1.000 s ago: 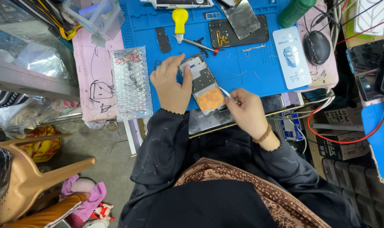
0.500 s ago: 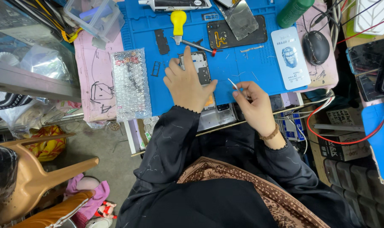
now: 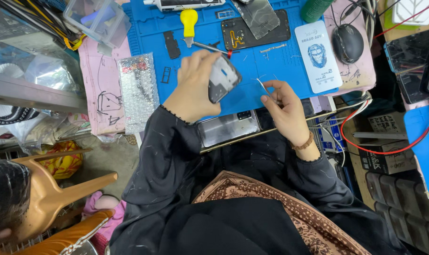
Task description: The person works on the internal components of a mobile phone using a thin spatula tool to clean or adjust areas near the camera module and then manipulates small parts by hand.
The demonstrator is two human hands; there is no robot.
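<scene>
My left hand (image 3: 193,87) grips an opened phone body (image 3: 222,78), tilted on its edge above the blue work mat (image 3: 271,61). My right hand (image 3: 285,108) pinches thin metal tweezers (image 3: 265,89), their tips just right of the phone and apart from it. Both arms wear dark sleeves, and a beaded bracelet sits on the right wrist. A silver phone back cover (image 3: 228,127) lies at the mat's near edge under my hands.
On the mat lie a yellow-handled screwdriver (image 3: 189,21), a dark phone back panel (image 3: 257,28), a white screen-protector packet (image 3: 318,56) and small parts. A bubble-wrap bag (image 3: 138,89) lies left, a black mouse (image 3: 347,42) right. A tan plastic chair (image 3: 49,189) stands lower left.
My left hand has lifted the phone body off the mat and tipped it on edge. My right hand with the tweezers has moved up and slightly right.
</scene>
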